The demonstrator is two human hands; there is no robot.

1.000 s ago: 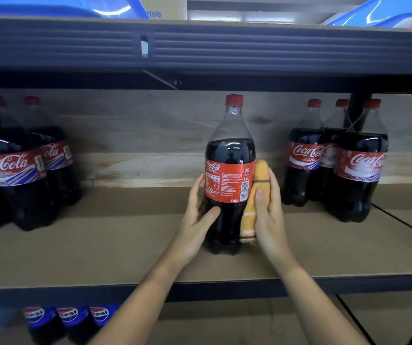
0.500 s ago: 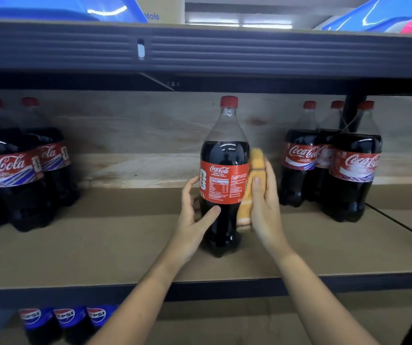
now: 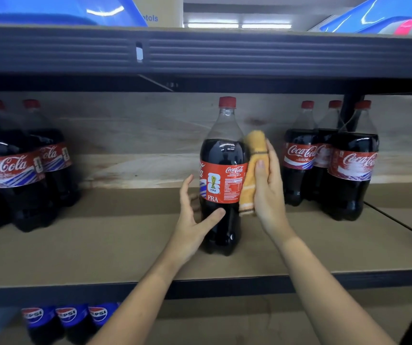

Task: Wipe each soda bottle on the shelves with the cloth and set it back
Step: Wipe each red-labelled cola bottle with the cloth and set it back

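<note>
Grip: right hand (image 3: 267,188) clasps the folded orange cloth (image 3: 253,170) and presses it flat against the right side of the cola bottle (image 3: 222,175); left hand (image 3: 192,220) cups the bottle low on its left, thumb across the dark belly below the label, fingers reaching round behind
Bottle place: upright on the middle shelf (image 3: 100,245), about mid-depth, standing alone
Handling: looks full, so probably heavy and bottom-steady; smooth plastic, likely slick where the label ends; best held at the waist under the label, not by the thin neck
Cloth: soft, bunched, gives under the fingers
Open room: bare board on both sides and toward the near edge; beam overhead sits just above the red cap (image 3: 227,102)
Neighbours: three cola bottles (image 3: 324,160) to the right, a blurred group (image 3: 20,170) well apart on the left
Near edge: dark lip of the shelf, Pepsi bottles (image 3: 68,319) below
</note>
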